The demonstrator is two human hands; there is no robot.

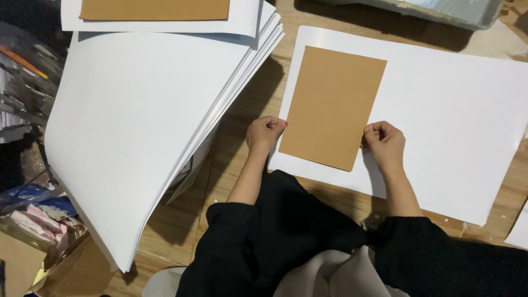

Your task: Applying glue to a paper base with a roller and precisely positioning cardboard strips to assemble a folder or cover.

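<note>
Wooden table (242, 118), tall stack of white sheets (143, 126) at left. Left hand (265, 135) and right hand (384, 142) both closed, pinching brown card (331, 105) by its edges (flat on white sheet (456, 110)). Placing step; squaring needs steady fingers.

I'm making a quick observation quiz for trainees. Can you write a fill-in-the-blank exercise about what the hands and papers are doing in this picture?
1. Both hands, the left hand and the right hand, pinch the side edges of a ____ card.
2. The card lies on a large ____ sheet.
3. A thick stack of white sheets sits to the person's ____.
4. The sheet rests on a ____ table.

Missing words: brown; white; left; wooden
</note>
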